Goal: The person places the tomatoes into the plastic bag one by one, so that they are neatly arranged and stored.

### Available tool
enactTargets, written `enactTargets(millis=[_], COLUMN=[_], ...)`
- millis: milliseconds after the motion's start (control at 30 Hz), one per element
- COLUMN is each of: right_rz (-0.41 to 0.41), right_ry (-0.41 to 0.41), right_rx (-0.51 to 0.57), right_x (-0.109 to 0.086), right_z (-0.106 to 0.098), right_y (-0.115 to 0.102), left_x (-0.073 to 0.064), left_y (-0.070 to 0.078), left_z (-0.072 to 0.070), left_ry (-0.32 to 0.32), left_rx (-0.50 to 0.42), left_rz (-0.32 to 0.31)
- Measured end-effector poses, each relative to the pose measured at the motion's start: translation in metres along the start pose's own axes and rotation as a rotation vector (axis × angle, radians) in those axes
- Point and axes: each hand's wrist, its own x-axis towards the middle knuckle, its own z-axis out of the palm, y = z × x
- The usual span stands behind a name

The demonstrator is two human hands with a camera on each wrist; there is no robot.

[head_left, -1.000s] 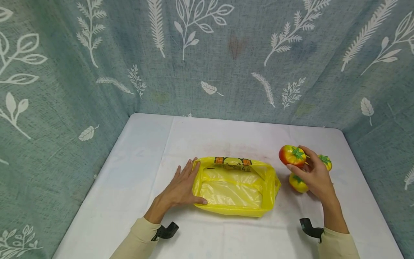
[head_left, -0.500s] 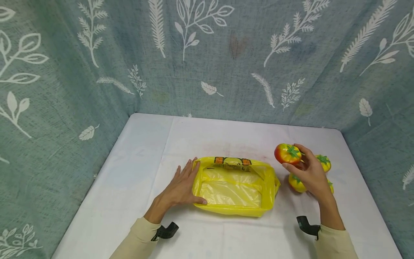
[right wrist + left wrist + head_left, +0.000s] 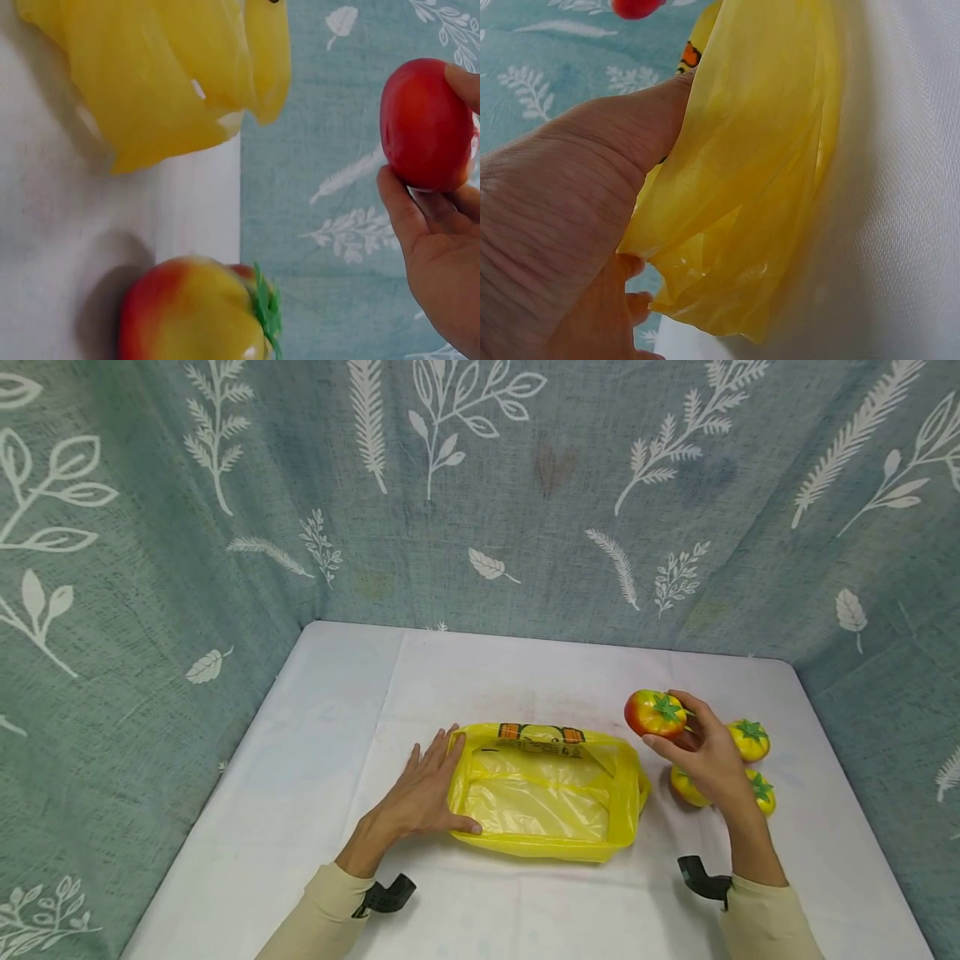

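Note:
A yellow plastic bag point(image 3: 622, 802) stands on the white table with its mouth spread wide toward the head camera. My left hand point(image 3: 420, 793) rests at its left rim, fingers straight and spread. In the left wrist view the thumb point(image 3: 630, 120) passes behind the yellow film. Above the table, right of the bag, my right hand point(image 3: 708, 752) holds a red-and-yellow tomato point(image 3: 654, 713) with a green leafy cap, between thumb and fingers. Its red underside shows in the right wrist view. Three like tomatoes sit near that hand: one behind point(image 3: 748, 741), one beside point(image 3: 686, 787) and one partly hidden point(image 3: 761, 793).
Both wrists carry black camera mounts, left point(image 3: 386, 893) and right point(image 3: 703, 878). A teal cloth point(image 3: 525, 552) with white leaf patterns hangs behind and at the sides of the white table point(image 3: 337, 693).
My right hand has moved left with the tomato, closer to the bag, uncovering more of the other tomatoes. My left hand and the bag have stayed in place.

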Motion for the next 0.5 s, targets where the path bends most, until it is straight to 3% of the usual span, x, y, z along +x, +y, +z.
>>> enactTargets(millis=[233,500], right_rz=[-0.032,-0.025], right_ry=[-0.023,-0.033], right_rx=[0.016,-0.067], right_x=[0.0028,0.0049], right_z=[0.0037,0.0082], right_y=[-0.0023,-0.0053], left_x=[-0.0002,-0.0009], left_y=[0.0009,-0.0011], left_z=[-0.0007,0.0014], left_ry=[-0.006,0.005], left_rx=[-0.005,0.004], left_rz=[-0.008,0.002])
